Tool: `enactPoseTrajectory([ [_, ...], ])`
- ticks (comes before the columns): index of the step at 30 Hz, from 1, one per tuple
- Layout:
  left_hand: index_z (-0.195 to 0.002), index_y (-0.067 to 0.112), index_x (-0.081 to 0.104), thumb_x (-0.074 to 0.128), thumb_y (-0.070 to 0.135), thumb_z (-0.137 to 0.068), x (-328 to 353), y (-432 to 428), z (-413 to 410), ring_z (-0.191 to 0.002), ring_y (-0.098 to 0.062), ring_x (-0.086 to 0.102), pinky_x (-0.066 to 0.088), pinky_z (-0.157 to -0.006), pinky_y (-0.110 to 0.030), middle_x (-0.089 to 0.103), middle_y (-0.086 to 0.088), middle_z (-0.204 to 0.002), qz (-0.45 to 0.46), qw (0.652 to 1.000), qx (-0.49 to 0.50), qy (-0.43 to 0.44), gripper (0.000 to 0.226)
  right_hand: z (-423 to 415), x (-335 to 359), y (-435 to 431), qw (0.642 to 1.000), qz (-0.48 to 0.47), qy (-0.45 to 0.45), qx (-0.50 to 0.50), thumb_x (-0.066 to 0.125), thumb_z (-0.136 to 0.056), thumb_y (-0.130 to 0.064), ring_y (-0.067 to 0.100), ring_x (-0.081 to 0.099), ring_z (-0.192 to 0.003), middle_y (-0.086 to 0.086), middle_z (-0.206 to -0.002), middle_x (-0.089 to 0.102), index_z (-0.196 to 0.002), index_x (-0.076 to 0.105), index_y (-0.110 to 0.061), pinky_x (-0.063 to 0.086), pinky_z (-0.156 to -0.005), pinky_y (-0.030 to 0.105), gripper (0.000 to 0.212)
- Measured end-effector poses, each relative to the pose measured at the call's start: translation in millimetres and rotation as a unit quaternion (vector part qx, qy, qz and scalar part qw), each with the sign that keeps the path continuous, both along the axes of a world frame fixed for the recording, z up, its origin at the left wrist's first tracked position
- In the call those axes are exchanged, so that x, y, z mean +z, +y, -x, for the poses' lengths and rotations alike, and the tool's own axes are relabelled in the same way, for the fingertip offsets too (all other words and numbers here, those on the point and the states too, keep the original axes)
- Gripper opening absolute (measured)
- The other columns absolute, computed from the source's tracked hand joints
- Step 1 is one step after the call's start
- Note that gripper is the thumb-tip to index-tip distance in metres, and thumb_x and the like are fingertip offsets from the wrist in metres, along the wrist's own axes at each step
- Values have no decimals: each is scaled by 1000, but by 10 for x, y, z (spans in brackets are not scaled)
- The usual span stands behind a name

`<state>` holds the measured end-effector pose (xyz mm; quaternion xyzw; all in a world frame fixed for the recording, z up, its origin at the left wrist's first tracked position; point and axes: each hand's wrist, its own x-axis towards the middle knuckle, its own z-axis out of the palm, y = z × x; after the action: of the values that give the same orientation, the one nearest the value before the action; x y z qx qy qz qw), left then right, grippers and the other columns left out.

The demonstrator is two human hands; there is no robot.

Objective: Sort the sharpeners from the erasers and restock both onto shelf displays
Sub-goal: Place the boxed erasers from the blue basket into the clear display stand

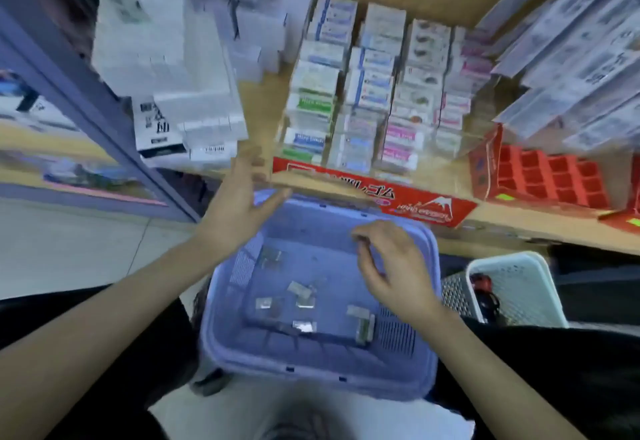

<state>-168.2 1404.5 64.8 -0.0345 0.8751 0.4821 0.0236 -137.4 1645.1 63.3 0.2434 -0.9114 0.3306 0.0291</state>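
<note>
Fingertips of my right hand (pixel 391 266) pinch one small silver sharpener (pixel 363 245) over the purple basket (pixel 311 367). My left hand (pixel 239 204) hangs flat and spread at its far rim. About six sharpeners (pixel 304 302) lie inside, blurred. Beyond, boxed erasers (pixel 370 93) fill the wooden shelf (pixel 263 110) behind a red strip (pixel 374 197) reading "ゴム". Tiled floor (pixel 69 249) lies to the left.

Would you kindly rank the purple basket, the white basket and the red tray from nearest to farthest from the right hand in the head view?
From the right hand, which pinches what looks like a sharpener:
1. Purple basket: directly beneath the hand.
2. White basket: beside it, on the right.
3. Red tray: farthest, up on the shelf at right.
</note>
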Motion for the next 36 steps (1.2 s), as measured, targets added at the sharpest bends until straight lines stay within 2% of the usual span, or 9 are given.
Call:
enactPoseTrajectory([
  [2, -128, 2, 42, 59, 41, -84, -237, -92, -305, -105, -19, 50, 41, -85, -32, 50, -15, -116, 62, 998, 16, 20, 61, -177, -403, 142, 981, -9, -192, -1, 46, -95, -19, 26, 57, -75, 2, -83, 63, -109, 61, -4, 45, -65, 36, 25],
  [5, -126, -9, 45, 54, 46, -83, -783, -240, -684, -113, -28, 40, 33, -93, -34, 48, -28, -123, 148, 989, 5, -16, 70, -249, -1219, 179, 897, -27, -437, -55, 55, -95, -10, 27, 50, -80, 5, -85, 54, -121, 52, 3, 44, -73, 35, 29],
  [8, -142, -1, 30, 63, 35, -87, -1165, -275, -849, -123, -38, 42, 36, -96, -43, 39, -25, -138, 108, 990, 61, -68, 73, -337, -1948, 55, 876, -143, -461, -20, 64, -90, -20, 30, 50, -114, 19, -127, 48, -134, 44, -5, 37, -102, 43, 51],
  [11, -149, 18, 22, 60, 29, -91, -1322, -271, -823, -117, -37, 51, 39, -79, -34, 52, -17, -133, 75, 989, 95, -84, 70, -293, -2358, -168, 881, -218, -420, 22, 65, -88, -26, 33, 21, -140, 16, -153, 18, -149, 23, -17, 24, -112, 40, 74],
  [14, -148, 22, 23, 59, 30, -91, -1310, -278, -813, -103, -41, 57, 31, -65, -27, 61, -19, -120, 98, 985, 111, -88, 68, -119, -2618, -304, 854, -327, -401, 58, 67, -84, -40, 34, -14, -144, 4, -156, -23, -149, -4, -37, 15, -109, 60, 96],
  [17, -146, 23, 25, 58, 33, -91, -1305, -264, -828, -99, -42, 57, 38, -66, -34, 62, -17, -115, 120, 982, 111, -98, 64, -54, -2847, -393, 824, -386, -403, 95, 67, -83, -45, 38, -25, -139, 4, -150, -37, -146, -12, -43, 15, -106, 66, 102],
  [20, -145, 23, 26, 56, 34, -91, -1268, -258, -814, -97, -40, 58, 40, -67, -34, 62, -14, -114, 118, 984, 105, -86, 63, -224, -2942, -374, 853, -372, -351, 105, 55, -94, -34, 40, -21, -140, 5, -156, -25, -149, 6, -41, 13, -110, 63, 74],
  [25, -144, 24, 26, 56, 34, -91, -1219, -237, -817, -94, -38, 60, 47, -69, -38, 62, -11, -111, 101, 985, 115, -82, 62, -458, -2961, -371, 910, -305, -274, 54, 56, -92, -22, 44, 28, -126, 14, -143, 32, -130, 49, -22, 40, -97, 52, 39],
  [36, -146, 21, 22, 54, 37, -92, -1201, -252, -844, -102, -38, 58, 49, -75, -44, 56, -14, -124, 122, 985, 88, -79, 65, -421, -2450, -313, 896, -289, -336, -19, 56, -87, -50, 29, 58, -103, 6, -124, 52, -131, 35, -13, 43, -69, 34, 62],
])
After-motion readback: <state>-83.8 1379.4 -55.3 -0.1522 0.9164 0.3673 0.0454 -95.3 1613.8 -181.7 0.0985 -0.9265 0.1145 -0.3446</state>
